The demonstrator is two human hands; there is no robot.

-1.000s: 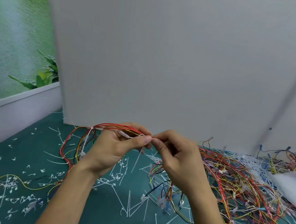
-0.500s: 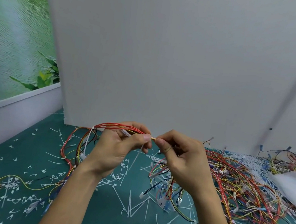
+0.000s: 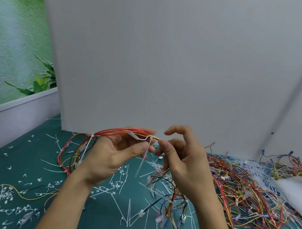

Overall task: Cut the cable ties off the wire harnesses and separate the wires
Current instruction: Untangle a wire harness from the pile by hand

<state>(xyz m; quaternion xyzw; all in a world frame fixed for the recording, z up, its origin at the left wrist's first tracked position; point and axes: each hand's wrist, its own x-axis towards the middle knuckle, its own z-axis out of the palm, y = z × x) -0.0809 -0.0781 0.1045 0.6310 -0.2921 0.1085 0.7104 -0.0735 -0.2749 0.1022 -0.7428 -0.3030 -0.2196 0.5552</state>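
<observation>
Head view: the left hand (image 3: 116, 154) grips the wire harness (image 3: 115, 131) from below, thumb pressed just beside a white cable tie (image 3: 148, 147) whose tail hangs toward 6 o'clock. The right hand (image 3: 184, 159), at 3 o'clock of the tie, pinches the same bundle, index finger lifted. The thin wires look light and limp and likely to sag; the nylon tie looks stiffer. A hold close on both sides of the tie seems best. Loose wires (image 3: 243, 188) sprawl at 4 o'clock.

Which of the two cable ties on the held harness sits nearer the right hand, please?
The cable tie just beside the right hand, its tail hanging between the hands; the other tie wraps the harness beyond the left hand.
</observation>
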